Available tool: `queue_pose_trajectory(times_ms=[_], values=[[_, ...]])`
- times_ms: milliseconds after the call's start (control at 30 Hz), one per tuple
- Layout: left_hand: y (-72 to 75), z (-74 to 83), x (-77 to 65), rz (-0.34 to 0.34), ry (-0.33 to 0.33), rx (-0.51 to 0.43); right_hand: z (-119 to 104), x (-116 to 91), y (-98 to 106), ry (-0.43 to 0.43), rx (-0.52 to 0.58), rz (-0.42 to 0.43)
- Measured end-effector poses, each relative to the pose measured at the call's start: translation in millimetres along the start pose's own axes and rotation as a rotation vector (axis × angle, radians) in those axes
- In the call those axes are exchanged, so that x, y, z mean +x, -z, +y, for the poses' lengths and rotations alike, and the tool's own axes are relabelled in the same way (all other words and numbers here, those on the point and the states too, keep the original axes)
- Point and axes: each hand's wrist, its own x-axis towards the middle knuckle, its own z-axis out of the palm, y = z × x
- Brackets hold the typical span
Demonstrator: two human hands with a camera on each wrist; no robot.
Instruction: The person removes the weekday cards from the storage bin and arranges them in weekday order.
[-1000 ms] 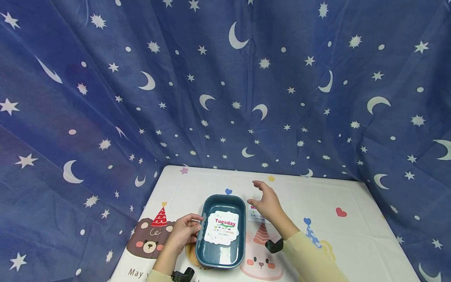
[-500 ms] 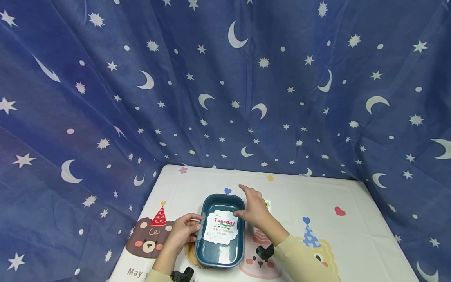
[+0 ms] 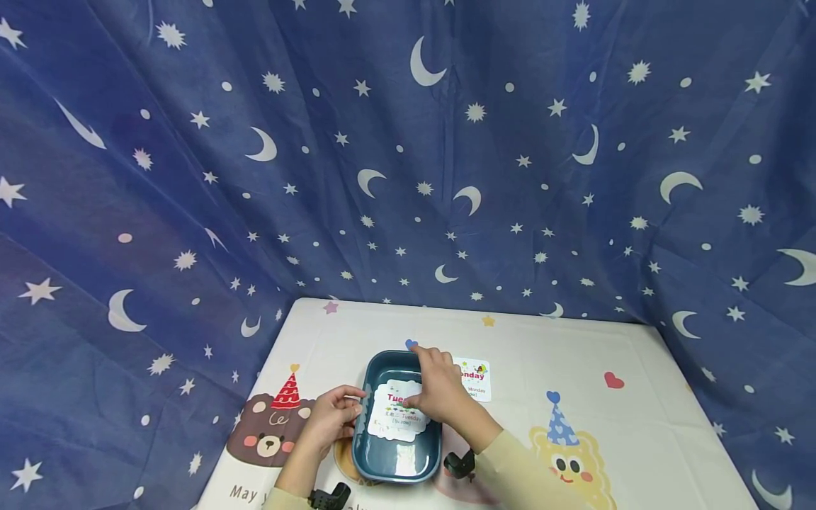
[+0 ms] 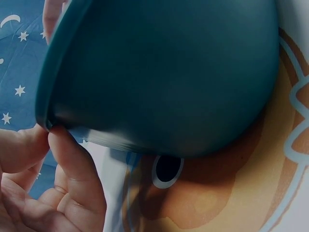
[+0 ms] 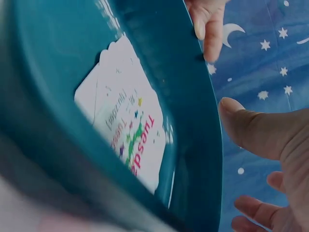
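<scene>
A dark teal rectangular tub [image 3: 401, 462] stands on the table with a small stack of white scalloped cards [image 3: 392, 425] inside, the top one printed "Tuesday". My left hand [image 3: 333, 419] pinches the tub's left rim between thumb and fingers; the left wrist view shows the thumb [image 4: 77, 174] against the tub's outer wall. Over the tub's right side reaches my right hand [image 3: 441, 388], thumb and fingers spread apart, partly covering the top card's word. In the right wrist view its thumb [image 5: 251, 128] shows beside the rim, with nothing between the fingers.
A white "Monday" card [image 3: 478, 382] lies on the table to the right of the tub, partly behind my right hand. The white tablecloth [image 3: 548, 354] carries printed cartoon animals. A blue curtain [image 3: 357, 262] with moons and stars hangs behind the table.
My right hand has moved left from above the "Monday" card to over the tub, uncovering more of that card. My left hand and the tub have stayed in place.
</scene>
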Motion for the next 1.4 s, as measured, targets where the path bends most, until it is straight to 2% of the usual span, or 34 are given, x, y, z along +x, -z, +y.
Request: queue_pose_trajectory(times_ms=[500,967,1400], values=[[1.4,-0.6,0.7,-0.033,-0.007,-0.027,-23,2,-22,0.032,-0.125,-0.114],[2.4,-0.8,0.4,-0.028,-0.003,-0.004,-22,4,-29,0.023,-0.264,-0.201],[1.3,0.6,-2.0,-0.025,-0.01,-0.002,-20,8,-38,-0.027,-0.388,-0.265]])
